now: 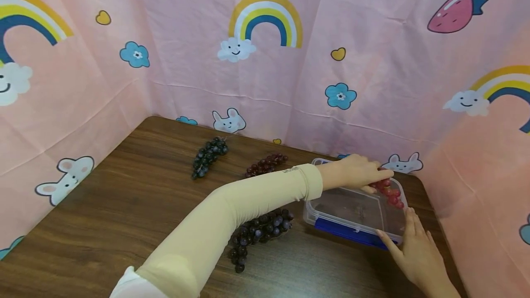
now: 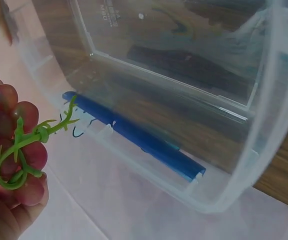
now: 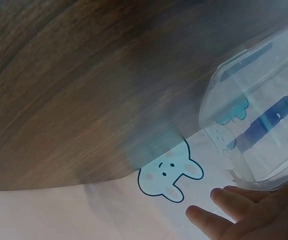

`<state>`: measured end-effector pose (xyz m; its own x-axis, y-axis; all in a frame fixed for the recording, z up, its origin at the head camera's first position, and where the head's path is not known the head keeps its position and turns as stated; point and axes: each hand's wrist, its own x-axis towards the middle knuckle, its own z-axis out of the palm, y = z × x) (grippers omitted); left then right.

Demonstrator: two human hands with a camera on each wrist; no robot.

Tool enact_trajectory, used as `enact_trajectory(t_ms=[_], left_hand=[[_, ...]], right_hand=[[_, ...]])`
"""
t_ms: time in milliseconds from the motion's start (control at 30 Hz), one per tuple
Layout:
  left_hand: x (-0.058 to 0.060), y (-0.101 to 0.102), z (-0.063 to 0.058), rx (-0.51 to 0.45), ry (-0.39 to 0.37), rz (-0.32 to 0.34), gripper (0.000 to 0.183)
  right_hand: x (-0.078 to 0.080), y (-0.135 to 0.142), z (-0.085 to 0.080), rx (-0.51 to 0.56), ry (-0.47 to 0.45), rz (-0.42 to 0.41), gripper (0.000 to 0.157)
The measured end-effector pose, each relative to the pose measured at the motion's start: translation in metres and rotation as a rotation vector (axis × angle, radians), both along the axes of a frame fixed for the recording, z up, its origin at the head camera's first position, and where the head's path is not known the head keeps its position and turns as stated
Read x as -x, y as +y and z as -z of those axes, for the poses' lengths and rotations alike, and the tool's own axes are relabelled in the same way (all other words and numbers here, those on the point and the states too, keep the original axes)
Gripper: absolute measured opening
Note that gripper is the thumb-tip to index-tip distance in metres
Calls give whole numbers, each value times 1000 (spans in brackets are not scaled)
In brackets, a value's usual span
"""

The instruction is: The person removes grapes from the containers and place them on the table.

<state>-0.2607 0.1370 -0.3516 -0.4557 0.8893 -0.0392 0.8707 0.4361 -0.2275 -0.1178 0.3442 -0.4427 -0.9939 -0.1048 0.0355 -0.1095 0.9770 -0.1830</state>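
Note:
My left hand (image 1: pixel 358 172) grips a bunch of red grapes (image 1: pixel 391 193) over the right end of a clear plastic container (image 1: pixel 309 215) with blue clips. Up close in the left wrist view, the red grapes (image 2: pixel 26 117) lie against the fingers, and a curly green stem (image 2: pixel 33 135) sticks out. My right hand (image 1: pixel 422 254) is at the container's front right corner, thumb and fingers spread. From the right wrist, its fingers (image 3: pixel 231 204) appear extended beside the container's wall (image 3: pixel 211 117).
Behind the left sleeve (image 1: pixel 248 201) lies a dark red grape bunch (image 1: pixel 267 162); in front of it is a black bunch (image 1: pixel 269 226). Farther left rests a dark bluish-green bunch (image 1: pixel 209 156). A pink patterned cloth (image 1: pixel 186 68) walls in the wooden table (image 1: pixel 124 187).

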Motion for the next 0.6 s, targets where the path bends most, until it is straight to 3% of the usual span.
enact_trajectory(t_ms=[333,600], left_hand=[[-11,-20,-11,-37,-39,-27,62],[-17,-43,-8,-52,6,-71,58]], right_hand=[[1,0,0,-9,-16,13,110],[2,-1,-2,-21,-34,20,112]])
